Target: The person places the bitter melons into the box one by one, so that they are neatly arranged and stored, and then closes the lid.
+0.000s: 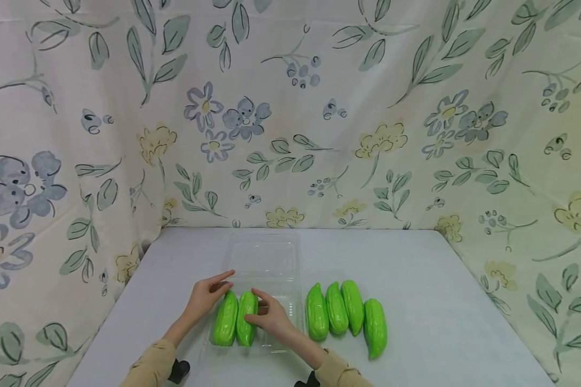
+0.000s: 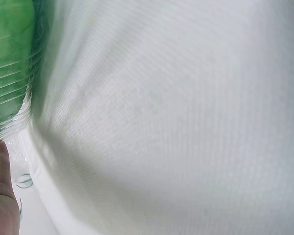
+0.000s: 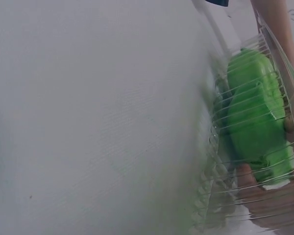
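Note:
A clear plastic clamshell box (image 1: 276, 349) lies with its lid (image 1: 263, 258) folded back. Inside its left part lie two glossy, bright green, elongated vegetables side by side, the left one (image 1: 225, 320) and the second one (image 1: 246, 322). My right hand (image 1: 273, 320) holds the second vegetable between thumb and fingers. My left hand (image 1: 207, 294) reaches over the box's left side, fingers extended near the left vegetable's upper end. In the right wrist view, green vegetables (image 3: 255, 117) show through the ribbed box wall. The left wrist view shows only part of the left hand (image 2: 2, 196) beside the box.
Right of the box, several similar green vegetables (image 1: 337, 309) lie in a row, the rightmost (image 1: 375, 328) a little apart. All rest on a white-covered table (image 1: 440, 322). A floral curtain (image 1: 290, 118) hangs behind and at both sides.

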The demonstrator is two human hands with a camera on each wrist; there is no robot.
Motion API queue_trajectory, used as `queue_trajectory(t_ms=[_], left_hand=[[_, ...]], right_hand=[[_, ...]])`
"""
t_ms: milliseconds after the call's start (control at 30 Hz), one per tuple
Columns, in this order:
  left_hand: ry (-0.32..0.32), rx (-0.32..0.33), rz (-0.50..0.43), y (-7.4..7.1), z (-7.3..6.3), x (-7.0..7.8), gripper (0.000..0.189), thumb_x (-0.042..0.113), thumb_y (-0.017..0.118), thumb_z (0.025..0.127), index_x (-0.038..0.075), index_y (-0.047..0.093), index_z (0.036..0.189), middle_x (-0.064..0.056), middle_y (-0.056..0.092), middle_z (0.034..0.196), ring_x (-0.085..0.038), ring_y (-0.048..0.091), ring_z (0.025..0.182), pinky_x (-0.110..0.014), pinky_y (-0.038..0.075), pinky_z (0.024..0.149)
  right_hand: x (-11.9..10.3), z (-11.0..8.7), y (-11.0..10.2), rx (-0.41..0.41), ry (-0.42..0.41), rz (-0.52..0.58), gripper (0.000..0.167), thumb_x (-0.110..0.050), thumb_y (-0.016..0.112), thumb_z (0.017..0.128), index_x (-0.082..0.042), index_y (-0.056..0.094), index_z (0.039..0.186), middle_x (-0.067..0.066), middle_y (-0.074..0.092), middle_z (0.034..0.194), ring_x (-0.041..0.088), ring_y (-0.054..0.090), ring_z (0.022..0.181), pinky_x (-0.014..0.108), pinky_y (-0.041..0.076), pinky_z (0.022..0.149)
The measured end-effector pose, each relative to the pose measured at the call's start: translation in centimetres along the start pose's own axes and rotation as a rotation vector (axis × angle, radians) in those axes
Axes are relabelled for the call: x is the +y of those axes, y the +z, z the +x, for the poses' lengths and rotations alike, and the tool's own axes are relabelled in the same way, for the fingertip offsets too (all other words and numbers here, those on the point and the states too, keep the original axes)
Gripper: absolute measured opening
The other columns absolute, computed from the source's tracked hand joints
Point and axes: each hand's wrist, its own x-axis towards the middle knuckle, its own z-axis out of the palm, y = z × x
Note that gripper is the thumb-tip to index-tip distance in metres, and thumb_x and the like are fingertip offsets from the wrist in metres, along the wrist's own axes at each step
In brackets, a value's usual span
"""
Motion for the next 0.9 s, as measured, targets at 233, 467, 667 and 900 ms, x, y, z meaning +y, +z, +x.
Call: queue_trajectory(t_ms=[233, 467, 667, 900], left_hand=[[0.037, -0.001, -0.022, -0.5, -0.6, 2.8, 0.035, 0.003, 0.062, 0.09, 0.0, 0.06, 0.125, -0.02, 0.061, 0.126, -0.037, 0.065, 0.103, -0.029, 0.056, 0.081], [0.011, 0.002, 0.008, -0.1, -0.2, 0.7, 0.037, 0.013, 0.063, 0.091, 0.006, 0.061, 0.127, -0.013, 0.062, 0.127, -0.027, 0.067, 0.103, -0.02, 0.054, 0.081], [0.006, -0.008, 0.002, 0.0, 0.0, -0.4, 0.039, 0.021, 0.063, 0.092, 0.007, 0.06, 0.128, -0.011, 0.062, 0.127, -0.023, 0.068, 0.103, -0.016, 0.052, 0.081], [0.017, -0.01, -0.006, -0.1, 0.0, -0.5, 0.039, 0.02, 0.063, 0.092, 0.007, 0.06, 0.128, -0.012, 0.063, 0.126, -0.025, 0.067, 0.104, -0.014, 0.051, 0.081]], right_hand=[[0.0, 0.1, -0.1, 0.01, -0.016, -0.046, 0.065, -0.013, 0.074, 0.081, -0.006, 0.046, 0.139, 0.02, 0.06, 0.113, 0.029, 0.064, 0.097, 0.036, 0.056, 0.076], [0.2, 0.2, -0.1, 0.005, -0.042, -0.091, 0.065, -0.015, 0.075, 0.081, -0.004, 0.047, 0.138, 0.019, 0.062, 0.108, 0.028, 0.065, 0.094, 0.036, 0.055, 0.074], [0.3, 0.2, -0.2, -0.002, -0.044, -0.112, 0.065, -0.017, 0.075, 0.082, -0.004, 0.047, 0.138, 0.019, 0.063, 0.108, 0.029, 0.065, 0.094, 0.037, 0.056, 0.075], [0.4, 0.2, -0.1, 0.012, -0.039, -0.106, 0.065, -0.017, 0.076, 0.081, -0.005, 0.048, 0.138, 0.018, 0.063, 0.107, 0.026, 0.065, 0.092, 0.034, 0.056, 0.073]])
